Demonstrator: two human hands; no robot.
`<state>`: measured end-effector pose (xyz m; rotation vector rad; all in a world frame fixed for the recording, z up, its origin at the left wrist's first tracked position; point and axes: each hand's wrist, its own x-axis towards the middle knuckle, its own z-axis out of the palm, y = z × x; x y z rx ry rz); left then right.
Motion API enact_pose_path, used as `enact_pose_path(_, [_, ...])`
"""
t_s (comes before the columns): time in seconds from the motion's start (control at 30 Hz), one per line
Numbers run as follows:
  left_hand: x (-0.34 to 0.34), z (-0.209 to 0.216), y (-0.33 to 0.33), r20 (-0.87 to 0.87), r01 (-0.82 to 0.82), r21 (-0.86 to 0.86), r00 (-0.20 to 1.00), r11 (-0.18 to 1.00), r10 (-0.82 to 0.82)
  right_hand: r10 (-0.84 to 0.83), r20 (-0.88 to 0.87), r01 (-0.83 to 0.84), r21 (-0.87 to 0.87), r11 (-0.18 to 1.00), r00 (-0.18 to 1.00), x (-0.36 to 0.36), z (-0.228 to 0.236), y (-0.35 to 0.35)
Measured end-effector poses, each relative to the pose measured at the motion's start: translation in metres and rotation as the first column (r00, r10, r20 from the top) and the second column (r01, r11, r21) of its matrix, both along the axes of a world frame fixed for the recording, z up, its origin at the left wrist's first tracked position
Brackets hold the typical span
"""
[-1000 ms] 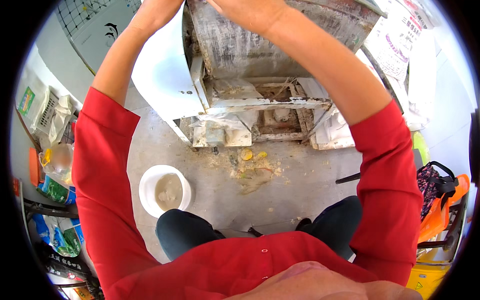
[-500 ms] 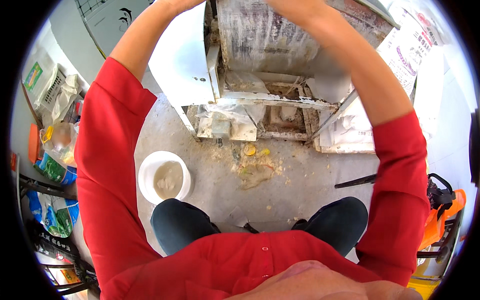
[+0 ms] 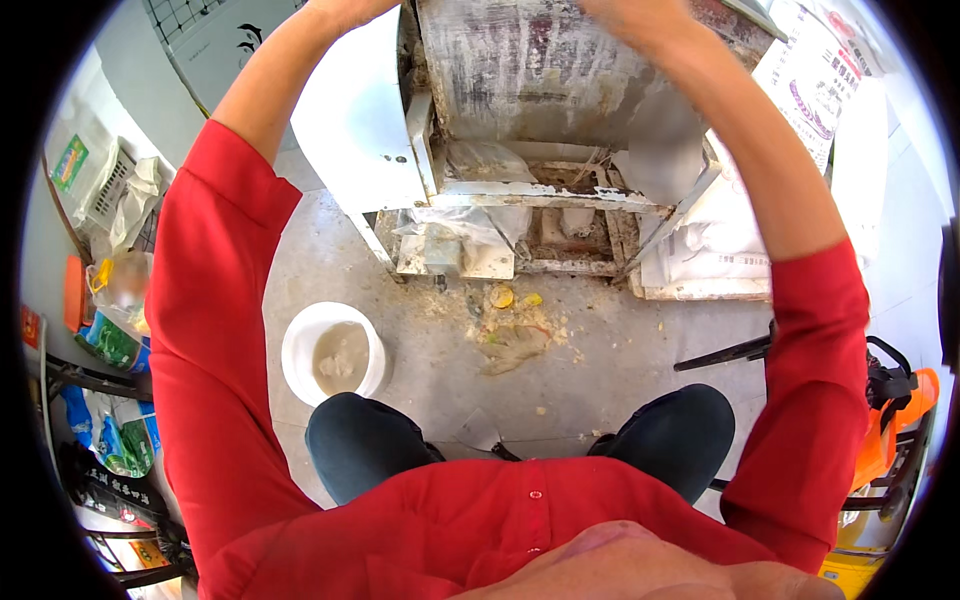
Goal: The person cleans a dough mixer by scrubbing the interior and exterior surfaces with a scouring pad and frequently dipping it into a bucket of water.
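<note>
Both arms reach up to the far edge of the view, over a worn machine with a white side panel point(image 3: 355, 130) and a stained metal drum or trough point(image 3: 530, 85). My left hand point(image 3: 352, 8) is at the top edge, above the panel's upper corner, its fingers cut off. Over the right part of the stained metal is my right hand point(image 3: 640, 18); its fingers also run out of view. Whether either hand holds anything cannot be seen. Below the trough, a rusty, peeling frame point(image 3: 560, 197) has crumpled plastic point(image 3: 485, 222) caught in it.
A white bucket point(image 3: 291, 352) with cloudy liquid stands on the floor near my left knee. Crumbs and a limp scrap point(image 3: 515, 348) lie below the machine. White printed sacks point(image 3: 800, 95) are stacked at the right. Bags point(image 3: 112, 430) crowd the left; an orange bag point(image 3: 880, 440) hangs right.
My right hand and forearm have shifted slightly to the right. The view has shifted a little; my left arm stays nearly where it was.
</note>
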<state>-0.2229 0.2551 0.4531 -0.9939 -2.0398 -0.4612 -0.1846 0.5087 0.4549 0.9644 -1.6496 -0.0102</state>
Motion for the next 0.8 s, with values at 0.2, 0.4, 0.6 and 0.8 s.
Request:
enact_pose_path(0.2, [0.010,0.000,0.026,0.234,0.149,0.122,0.957,0.981,-0.174,0.089,-0.069,-0.088,0.018,0.996,0.994,-0.024,0.007,-0.029])
enact_pose_path(0.4, [0.006,0.007,0.004,0.083,0.026,0.005,0.996,1.000,-0.026,-0.097,0.097,0.109,-0.134,0.985,0.991,0.024,-0.002,0.085])
enact_pose_path(0.6, [0.004,-0.003,0.010,0.071,-0.009,0.074,0.997,0.997,0.003,0.055,-0.085,-0.056,-0.007,0.998,0.995,-0.008,0.005,-0.010])
enact_pose_path(0.8, [0.010,-0.003,0.027,0.060,-0.010,0.062,0.998,0.998,0.007,-0.033,-0.047,0.037,0.079,0.996,0.998,-0.008,0.006,0.021])
